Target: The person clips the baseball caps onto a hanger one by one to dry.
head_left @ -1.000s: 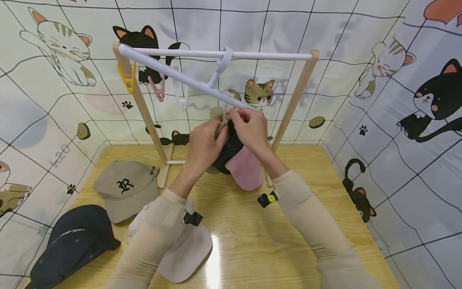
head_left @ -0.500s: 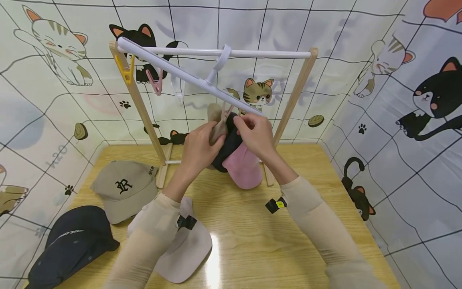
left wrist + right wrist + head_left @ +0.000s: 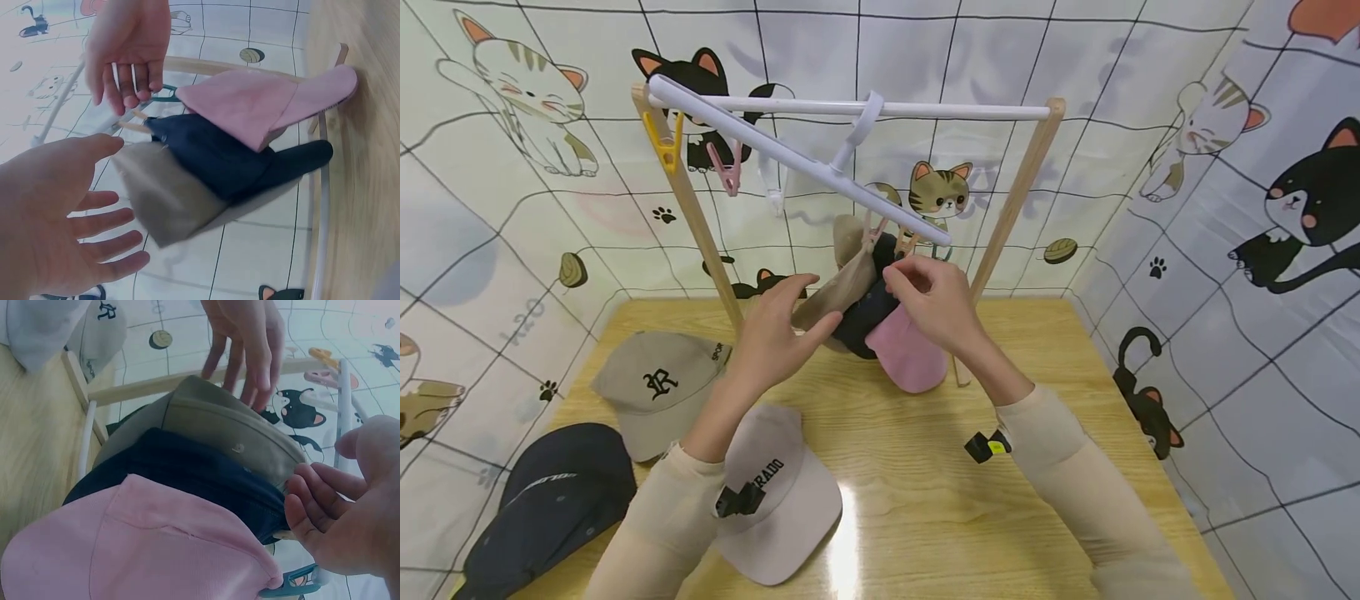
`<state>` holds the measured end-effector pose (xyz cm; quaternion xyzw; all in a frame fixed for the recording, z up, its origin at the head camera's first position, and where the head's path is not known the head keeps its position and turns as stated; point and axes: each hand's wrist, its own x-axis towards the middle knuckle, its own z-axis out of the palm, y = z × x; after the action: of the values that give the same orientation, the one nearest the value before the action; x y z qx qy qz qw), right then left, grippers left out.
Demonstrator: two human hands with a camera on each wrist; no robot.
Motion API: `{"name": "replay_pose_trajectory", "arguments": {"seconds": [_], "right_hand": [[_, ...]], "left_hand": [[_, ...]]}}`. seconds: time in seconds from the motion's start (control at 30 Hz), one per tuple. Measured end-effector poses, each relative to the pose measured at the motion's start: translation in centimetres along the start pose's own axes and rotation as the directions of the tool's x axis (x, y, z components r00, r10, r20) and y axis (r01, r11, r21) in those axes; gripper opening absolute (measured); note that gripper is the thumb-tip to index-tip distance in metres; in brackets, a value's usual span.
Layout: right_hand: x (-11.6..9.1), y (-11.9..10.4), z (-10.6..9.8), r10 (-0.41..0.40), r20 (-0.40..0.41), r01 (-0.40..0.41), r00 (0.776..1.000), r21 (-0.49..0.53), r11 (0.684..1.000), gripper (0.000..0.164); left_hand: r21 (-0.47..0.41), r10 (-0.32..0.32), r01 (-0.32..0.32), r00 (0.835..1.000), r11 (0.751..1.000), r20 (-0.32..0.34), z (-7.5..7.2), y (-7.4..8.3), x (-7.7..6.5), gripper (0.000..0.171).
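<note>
The left hand [image 3: 771,342] has moved off the beige cap [image 3: 835,293], leftward; its fingers are spread and released. The right hand [image 3: 938,302] has loosely bent fingers, grasping nothing. The cap hangs clipped below the hanger [image 3: 775,156], between the hands, long axis sloping from the clip [image 3: 872,229] down toward the left hand, which is nearer its lower end.

The left arm [image 3: 662,500] and right arm [image 3: 1063,471] reach forward, wrists [image 3: 721,417] bare past the sleeves [image 3: 1097,517]. The left hand [image 3: 777,337] is spread, thumb apart from its fingers; the right hand [image 3: 937,302] has loosely bent fingers, though whether their tips touch anything is hard to tell.
</note>
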<state>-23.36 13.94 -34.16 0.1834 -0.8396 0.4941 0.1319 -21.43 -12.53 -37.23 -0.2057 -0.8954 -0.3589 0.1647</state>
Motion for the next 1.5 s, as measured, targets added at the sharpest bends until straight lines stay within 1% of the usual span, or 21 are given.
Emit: {"name": "replay_pose_trajectory", "arguments": {"seconds": [0.23, 0.37, 0.47, 0.6, 0.67, 0.8, 0.87, 0.97, 1.1, 1.17, 1.37, 1.5], "right_hand": [[-0.9, -0.7, 0.3, -0.005, 0.060, 0.005, 0.998, -0.008, 1.000, 0.026], [-1.2, -1.0, 0.8, -0.027, 0.100, 0.024, 0.995, 0.026, 0.999, 0.025], [-1.4, -1.2, 1.3, -0.039, 0.122, 0.032, 0.992, 0.064, 0.997, 0.024], [-1.6, -1.4, 2.0, -0.049, 0.147, 0.032, 0.988, 0.116, 0.993, 0.030], [-1.7, -1.5, 2.4, -0.058, 0.156, 0.036, 0.986, 0.142, 0.989, 0.034], [-1.6, -1.7, 2.9, -0.102, 0.148, 0.075, 0.984, 0.178, 0.981, 0.037], [-1.5, -1.9, 3.1, -0.125, 0.141, 0.099, 0.982, 0.181, 0.979, 0.037], [-1.1, -2.1, 3.4, -0.143, 0.138, 0.118, 0.980, 0.176, 0.977, 0.036], [-0.8, -2.4, 3.7, -0.131, 0.146, 0.106, 0.981, 0.169, 0.980, 0.037], [-0.6, -2.6, 3.8, -0.122, 0.152, 0.095, 0.981, 0.170, 0.981, 0.038], [-0.1, -3.0, 4.2, -0.100, 0.167, 0.069, 0.981, 0.184, 0.981, 0.039], [0.1, -3.2, 4.5, -0.096, 0.157, 0.066, 0.983, 0.185, 0.981, 0.038]], "left_hand": [[0.021, -0.085, 0.084, 0.995, 0.996, 0.053, -2.4, -1.3, -3.3, 0.064], [0.054, -0.136, 0.132, 0.988, 0.990, 0.071, -3.7, -2.2, -5.4, 0.064], [0.069, -0.154, 0.148, 0.984, 0.987, 0.088, -4.3, -3.0, -6.9, 0.065], [0.082, -0.198, 0.188, 0.971, 0.979, 0.136, -4.8, -4.0, -8.9, 0.071], [0.088, -0.231, 0.219, 0.959, 0.972, 0.164, -5.0, -4.5, -9.8, 0.075], [0.111, -0.287, 0.269, 0.935, 0.957, 0.207, -5.4, -5.3, -11.5, 0.078], [0.120, -0.300, 0.279, 0.927, 0.953, 0.223, -5.5, -5.7, -12.1, 0.078], [0.137, -0.307, 0.281, 0.920, 0.950, 0.245, -5.5, -6.5, -12.8, 0.079], [0.158, -0.324, 0.291, 0.907, 0.944, 0.268, -5.4, -7.7, -13.8, 0.080], [0.164, -0.329, 0.294, 0.906, 0.942, 0.267, -5.4, -8.3, -14.3, 0.075], [0.165, -0.330, 0.296, 0.911, 0.941, 0.246, -5.2, -9.5, -15.1, 0.051], [0.180, -0.354, 0.317, 0.904, 0.931, 0.239, -5.1, -9.8, -15.4, 0.043]]}}
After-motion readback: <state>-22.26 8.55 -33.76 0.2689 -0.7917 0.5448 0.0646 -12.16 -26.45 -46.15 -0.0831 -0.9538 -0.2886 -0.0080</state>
